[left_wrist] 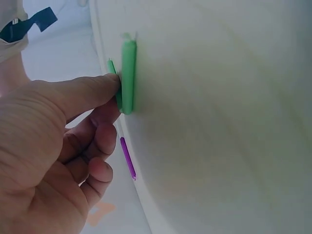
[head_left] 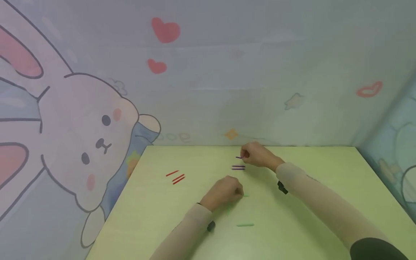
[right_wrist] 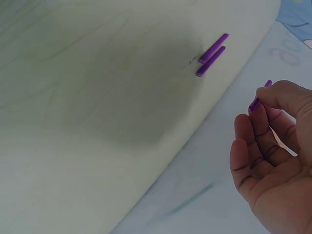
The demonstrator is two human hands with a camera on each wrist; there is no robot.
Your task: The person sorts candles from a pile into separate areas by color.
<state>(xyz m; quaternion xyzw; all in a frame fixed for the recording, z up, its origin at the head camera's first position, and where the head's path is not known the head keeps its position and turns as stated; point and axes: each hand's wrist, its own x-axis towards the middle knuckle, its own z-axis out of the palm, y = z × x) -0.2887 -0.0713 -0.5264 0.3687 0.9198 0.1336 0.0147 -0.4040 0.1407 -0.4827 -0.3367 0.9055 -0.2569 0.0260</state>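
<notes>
My left hand (head_left: 224,192) is low over the middle of the table, pinching a slim green stick (left_wrist: 111,66) between thumb and forefinger. Its other fingers curl loosely toward the palm. A second green stick (left_wrist: 128,78) shows right beside the fingertips in the left wrist view. At the table's far edge, my right hand (head_left: 258,154) pinches a thin purple stick (right_wrist: 253,104) by thumb and forefinger. Just nearer to me, two purple sticks (right_wrist: 213,48) (right_wrist: 211,61) lie side by side on the table.
Three red sticks (head_left: 172,173) lie slanted on the left of the pale yellow-green table (head_left: 292,231). A green stick (head_left: 245,225) lies nearer to me. Behind the table rises a wall covering (head_left: 208,108) printed with a rabbit and hearts.
</notes>
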